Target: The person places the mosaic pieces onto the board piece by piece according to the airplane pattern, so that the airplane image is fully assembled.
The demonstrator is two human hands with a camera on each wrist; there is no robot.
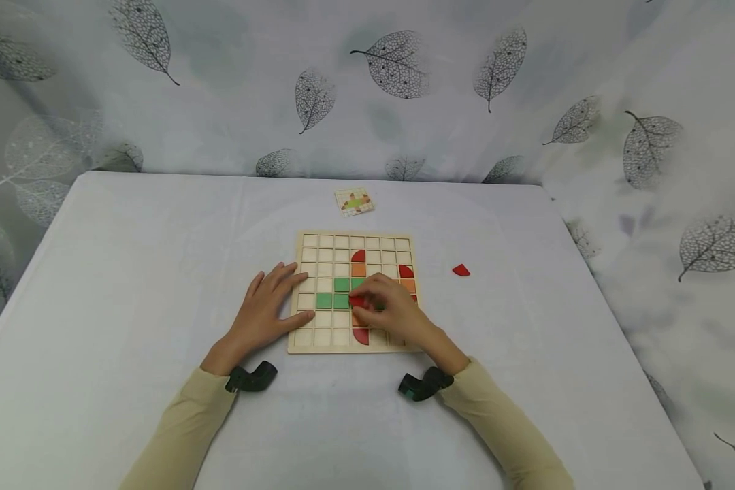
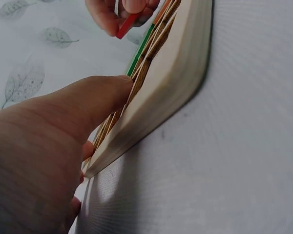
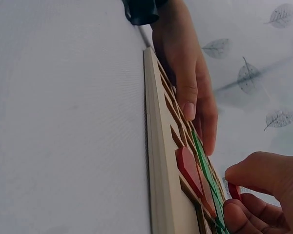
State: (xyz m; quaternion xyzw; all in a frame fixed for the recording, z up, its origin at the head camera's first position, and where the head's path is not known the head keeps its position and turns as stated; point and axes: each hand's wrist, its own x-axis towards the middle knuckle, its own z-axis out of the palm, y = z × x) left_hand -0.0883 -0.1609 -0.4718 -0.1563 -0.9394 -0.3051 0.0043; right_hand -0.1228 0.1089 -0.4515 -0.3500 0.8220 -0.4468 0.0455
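Note:
A wooden grid board lies on the white table, with green, orange and red pieces set in several cells. My left hand rests on the board's left edge, fingers spread and thumb on its lower left part. Over the middle of the board, my right hand pinches a red piece between thumb and fingers. In the right wrist view that red piece is mostly hidden by the fingers. Below the hand, a red quarter-round piece sits in a bottom-row cell. Some cells under the right hand are hidden.
A loose red quarter-round piece lies on the table right of the board. Behind the board is a small pattern card with a coloured figure on a grid. A leaf-print cloth hangs beyond the table's far edge.

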